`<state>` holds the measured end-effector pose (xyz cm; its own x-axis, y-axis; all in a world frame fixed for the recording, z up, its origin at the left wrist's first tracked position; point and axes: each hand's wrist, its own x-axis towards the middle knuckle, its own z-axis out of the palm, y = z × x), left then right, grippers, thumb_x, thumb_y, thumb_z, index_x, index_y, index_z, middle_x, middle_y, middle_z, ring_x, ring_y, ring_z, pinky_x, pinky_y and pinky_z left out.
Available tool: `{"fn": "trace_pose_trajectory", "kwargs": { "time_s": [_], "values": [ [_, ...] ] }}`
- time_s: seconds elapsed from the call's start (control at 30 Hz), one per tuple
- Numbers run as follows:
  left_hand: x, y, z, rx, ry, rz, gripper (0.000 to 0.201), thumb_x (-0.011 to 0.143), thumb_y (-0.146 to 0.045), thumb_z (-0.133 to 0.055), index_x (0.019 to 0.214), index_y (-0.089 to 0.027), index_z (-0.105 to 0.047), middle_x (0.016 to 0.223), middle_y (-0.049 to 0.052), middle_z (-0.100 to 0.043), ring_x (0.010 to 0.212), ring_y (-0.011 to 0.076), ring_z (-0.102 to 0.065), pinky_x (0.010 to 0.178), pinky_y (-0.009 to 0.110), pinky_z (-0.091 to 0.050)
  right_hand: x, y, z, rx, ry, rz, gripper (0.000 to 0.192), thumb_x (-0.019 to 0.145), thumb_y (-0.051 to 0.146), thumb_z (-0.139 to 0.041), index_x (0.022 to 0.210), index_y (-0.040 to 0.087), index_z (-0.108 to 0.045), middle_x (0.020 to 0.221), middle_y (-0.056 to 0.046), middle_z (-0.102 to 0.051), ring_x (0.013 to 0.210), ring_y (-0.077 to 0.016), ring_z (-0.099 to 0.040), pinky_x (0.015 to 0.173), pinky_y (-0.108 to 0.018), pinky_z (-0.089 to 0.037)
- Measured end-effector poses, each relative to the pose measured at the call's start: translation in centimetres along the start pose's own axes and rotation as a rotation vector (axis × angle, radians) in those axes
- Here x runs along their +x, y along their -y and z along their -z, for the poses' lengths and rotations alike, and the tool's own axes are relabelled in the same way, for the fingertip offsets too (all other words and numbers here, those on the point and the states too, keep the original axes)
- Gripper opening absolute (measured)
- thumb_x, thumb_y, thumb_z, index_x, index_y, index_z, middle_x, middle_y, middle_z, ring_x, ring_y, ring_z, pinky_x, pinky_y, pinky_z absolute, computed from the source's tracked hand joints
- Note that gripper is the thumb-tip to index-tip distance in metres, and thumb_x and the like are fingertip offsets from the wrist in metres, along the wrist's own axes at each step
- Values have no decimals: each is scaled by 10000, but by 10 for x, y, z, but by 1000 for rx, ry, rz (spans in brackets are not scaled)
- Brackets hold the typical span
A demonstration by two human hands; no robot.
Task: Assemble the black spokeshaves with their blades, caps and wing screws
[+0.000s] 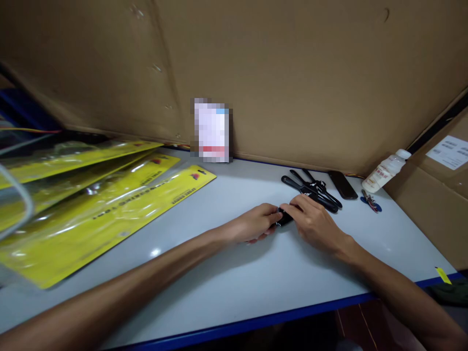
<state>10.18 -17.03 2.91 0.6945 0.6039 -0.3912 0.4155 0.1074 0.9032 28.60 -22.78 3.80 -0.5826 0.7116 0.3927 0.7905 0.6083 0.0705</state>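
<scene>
Above the middle of the table, my left hand (pixel 261 222) is closed on a small black object (pixel 284 218), its thumb pressed against it. My right hand (pixel 312 222) meets it from the other side, with bent fingers pinching the same object. Most of that black object is hidden by my fingers, so its kind cannot be made out. Just beyond my right hand lies a loose pile of black tools (pixel 325 199) with long, slim handles, their outlines partly overlapping.
Yellow blister-pack cards (pixel 153 207) are fanned over the left of the white table (pixel 219 287). A dark phone (pixel 342 185), a bunch of keys (pixel 371 201) and a tilted milky bottle (pixel 385 171) lie at the back right. A cardboard wall (pixel 292 87) rises behind.
</scene>
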Motion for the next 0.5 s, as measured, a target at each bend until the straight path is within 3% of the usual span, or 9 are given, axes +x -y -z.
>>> {"fn": "trace_pose_trajectory", "kwargs": {
  "time_s": [0.2, 0.3, 0.5],
  "values": [
    [-4, -4, 2, -27, 19, 9, 105, 935, -318, -451, 893, -222, -463, 575, -88, -383, 411, 84, -269, 378, 212, -164, -1, -9, -7, -38, -1, 101, 412, 940, -12, -307, 1125, 112, -653, 919, -121, -603, 853, -201, -535, 728, -322, -518],
    [-4, -4, 4, -53, 38, -4, 106, 917, -305, -465, 849, -227, -441, 594, -85, -378, 424, 79, -259, 388, 210, -154, 0, -11, -13, -42, 2, 130, 410, 954, 7, -303, 1168, 88, -644, 913, -137, -606, 869, -217, -543, 713, -333, -522],
    [-1, -1, 6, -84, 70, -14, 134, 911, -348, -496, 900, -215, -484, 591, -87, -378, 418, 76, -239, 386, 206, -147, 5, -17, -10, 112, 22, 51, 426, 893, -14, -373, 1133, 156, -680, 933, -104, -595, 831, -192, -541, 701, -328, -504]
  ]
}}
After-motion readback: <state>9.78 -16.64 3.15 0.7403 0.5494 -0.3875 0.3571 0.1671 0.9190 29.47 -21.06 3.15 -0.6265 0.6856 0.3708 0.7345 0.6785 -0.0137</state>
